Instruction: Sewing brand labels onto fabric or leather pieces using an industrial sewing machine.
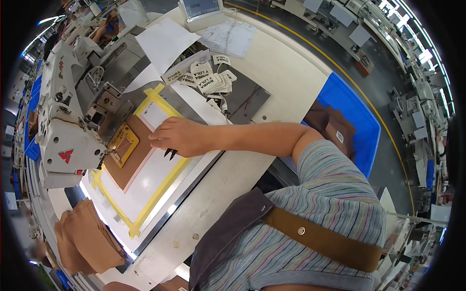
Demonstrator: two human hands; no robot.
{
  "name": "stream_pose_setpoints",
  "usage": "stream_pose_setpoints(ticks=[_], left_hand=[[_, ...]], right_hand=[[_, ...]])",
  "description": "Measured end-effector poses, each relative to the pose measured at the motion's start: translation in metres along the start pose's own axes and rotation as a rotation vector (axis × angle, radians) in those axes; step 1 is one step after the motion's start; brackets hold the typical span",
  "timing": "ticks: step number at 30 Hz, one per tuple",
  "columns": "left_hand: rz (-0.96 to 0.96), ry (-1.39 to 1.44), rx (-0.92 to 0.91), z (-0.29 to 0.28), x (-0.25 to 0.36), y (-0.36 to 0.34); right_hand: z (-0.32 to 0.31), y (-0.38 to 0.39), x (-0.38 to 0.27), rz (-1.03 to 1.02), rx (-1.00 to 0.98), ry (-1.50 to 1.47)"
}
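Holding black snips, the right hand is resting narrow-set fingers beside the brown panel; the panel is lying beneath the sewing machine, possibly skewing if pushed unevenly.

A cream-white table runs beneath the right hand, bearing directly under that hand a white panel bordered with yellow tape, while a pale sewing machine stands on the hand's left. Just beyond the hand lies a dark grey board, and farther past it a paper with a line drawing rests near a small screen unit. Nearer the wearer, left of the hand, sits a stack of brown pieces.
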State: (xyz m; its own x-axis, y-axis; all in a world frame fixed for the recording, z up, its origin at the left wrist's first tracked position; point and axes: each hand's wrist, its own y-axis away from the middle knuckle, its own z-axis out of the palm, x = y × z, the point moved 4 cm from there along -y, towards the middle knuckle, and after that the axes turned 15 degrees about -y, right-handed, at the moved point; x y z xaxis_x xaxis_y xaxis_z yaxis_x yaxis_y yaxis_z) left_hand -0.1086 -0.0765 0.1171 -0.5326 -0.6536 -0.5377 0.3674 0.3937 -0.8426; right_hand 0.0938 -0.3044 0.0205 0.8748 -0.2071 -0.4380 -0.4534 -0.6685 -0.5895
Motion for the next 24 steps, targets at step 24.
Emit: stream_pose_setpoints(ticks=[24], left_hand=[[0.143,-0.145,0.342,-0.028,0.013,-0.054]], right_hand=[[-0.211,-0.005,0.013,0.456,0.632,-0.636]])
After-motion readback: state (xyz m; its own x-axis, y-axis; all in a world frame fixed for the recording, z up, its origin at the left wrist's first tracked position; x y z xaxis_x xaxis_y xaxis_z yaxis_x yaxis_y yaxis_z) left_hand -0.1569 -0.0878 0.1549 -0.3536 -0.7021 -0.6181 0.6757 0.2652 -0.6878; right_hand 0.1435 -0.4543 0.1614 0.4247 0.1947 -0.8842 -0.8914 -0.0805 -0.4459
